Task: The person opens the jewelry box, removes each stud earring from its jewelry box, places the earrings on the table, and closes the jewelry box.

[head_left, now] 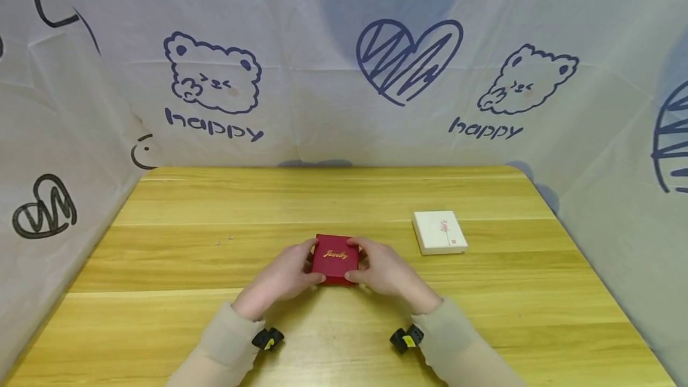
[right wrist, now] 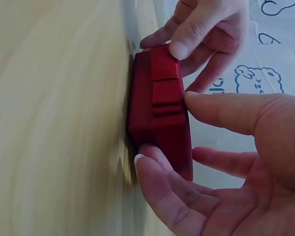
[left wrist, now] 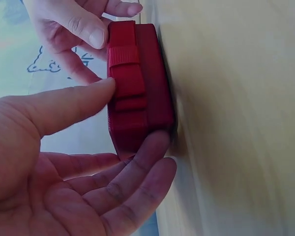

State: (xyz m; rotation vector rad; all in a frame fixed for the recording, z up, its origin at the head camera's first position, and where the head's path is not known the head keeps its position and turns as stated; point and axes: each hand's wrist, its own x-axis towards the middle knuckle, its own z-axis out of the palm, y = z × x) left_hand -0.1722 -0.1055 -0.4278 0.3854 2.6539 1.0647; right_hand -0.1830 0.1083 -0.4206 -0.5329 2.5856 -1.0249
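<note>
Sleeves [head_left: 228,339] in beige lead to the left hand [head_left: 287,270] and right hand [head_left: 386,267], both partly curled, pinching opposite sides of a red jewelry box [head_left: 335,260]. It sits between them, gold lettering upward, thumbs on its bow-trimmed front. Beyond the right hand, off to its right, a white flower-printed box [head_left: 439,233] rests on the table [head_left: 322,202]. Farther ahead of both hands hangs a bear-and-heart cloth [head_left: 309,46].
</note>
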